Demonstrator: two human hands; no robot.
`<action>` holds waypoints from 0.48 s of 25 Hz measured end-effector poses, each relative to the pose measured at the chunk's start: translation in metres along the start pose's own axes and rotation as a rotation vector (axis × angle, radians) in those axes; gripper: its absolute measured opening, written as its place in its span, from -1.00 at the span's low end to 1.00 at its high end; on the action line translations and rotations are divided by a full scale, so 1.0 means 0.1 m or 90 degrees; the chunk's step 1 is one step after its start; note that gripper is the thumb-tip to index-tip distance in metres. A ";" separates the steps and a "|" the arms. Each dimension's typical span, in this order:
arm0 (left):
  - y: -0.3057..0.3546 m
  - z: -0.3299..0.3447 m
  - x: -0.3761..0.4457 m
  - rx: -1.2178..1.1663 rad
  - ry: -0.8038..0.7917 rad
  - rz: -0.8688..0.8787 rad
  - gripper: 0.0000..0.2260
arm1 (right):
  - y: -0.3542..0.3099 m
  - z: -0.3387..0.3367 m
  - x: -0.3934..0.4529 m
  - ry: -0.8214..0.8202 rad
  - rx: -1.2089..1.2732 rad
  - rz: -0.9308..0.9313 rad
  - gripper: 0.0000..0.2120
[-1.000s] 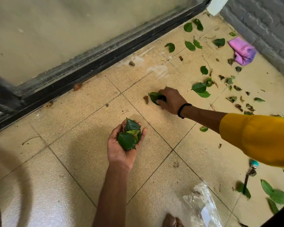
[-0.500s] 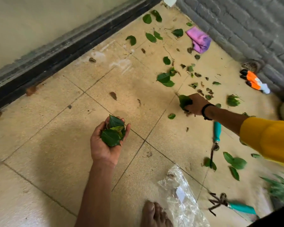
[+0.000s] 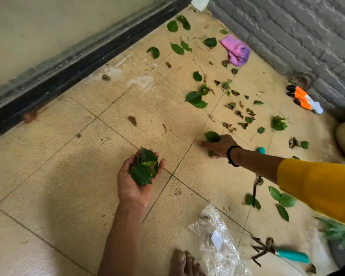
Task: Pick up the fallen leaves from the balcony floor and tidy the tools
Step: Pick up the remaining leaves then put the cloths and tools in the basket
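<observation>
My left hand is cupped palm up over the tiles and holds a small pile of green leaves. My right hand reaches low to the floor, gripping a green leaf, with a finger stretched out on the tile and another leaf partly under the palm. Many green and dried leaves lie scattered over the beige floor toward the far corner. A teal-handled hand rake lies at the lower right. A second teal-handled tool lies partly hidden under my right forearm.
A clear plastic bag lies by my bare foot. A purple cloth and an orange glove lie along the grey brick wall. The dark sliding-door track runs on the left. A floor drain sits at the wall.
My right hand moved from near the door track rightward across the tiles, carrying its leaf, and now presses down by another leaf. The left hand kept its pile; the view swung right.
</observation>
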State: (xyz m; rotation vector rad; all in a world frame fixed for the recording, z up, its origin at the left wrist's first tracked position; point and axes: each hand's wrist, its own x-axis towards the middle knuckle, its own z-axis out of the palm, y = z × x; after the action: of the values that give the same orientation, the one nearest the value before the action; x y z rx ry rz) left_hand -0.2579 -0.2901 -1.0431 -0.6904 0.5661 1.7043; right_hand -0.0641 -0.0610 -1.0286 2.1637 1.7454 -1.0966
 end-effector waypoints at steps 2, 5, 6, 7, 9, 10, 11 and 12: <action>0.13 -0.02 0.00 -0.021 0.009 0.020 -0.66 | -0.27 0.16 0.05 0.011 -0.051 -0.051 -0.48; 0.33 -0.04 -0.04 -0.041 0.016 0.062 -0.63 | -0.69 0.36 0.07 0.037 -0.184 -0.183 -0.64; 0.39 -0.04 -0.05 -0.048 0.018 0.074 -0.62 | -0.82 0.41 0.06 0.043 -0.235 -0.228 -0.64; 0.43 -0.05 -0.06 -0.054 0.019 0.082 -0.63 | -0.93 0.43 0.06 0.040 -0.268 -0.263 -0.63; 0.50 -0.05 -0.08 -0.066 0.025 0.092 -0.65 | -1.16 0.47 0.08 0.027 -0.276 -0.320 -0.64; 0.52 -0.06 -0.10 -0.069 0.026 0.096 -0.66 | -1.29 0.49 0.07 0.023 -0.260 -0.350 -0.67; 0.53 -0.06 -0.12 -0.068 0.025 0.098 -0.66 | -1.42 0.51 0.04 0.019 -0.244 -0.383 -0.71; 0.54 -0.07 -0.14 -0.066 0.025 0.100 -0.66 | -1.56 0.54 -0.01 0.016 -0.234 -0.422 -0.73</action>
State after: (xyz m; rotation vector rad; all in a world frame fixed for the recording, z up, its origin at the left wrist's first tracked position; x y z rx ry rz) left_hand -0.3073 -0.3166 -1.0376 -0.7710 0.5741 1.8805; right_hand -0.2275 -0.0426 -1.0180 1.4190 2.5225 -0.7542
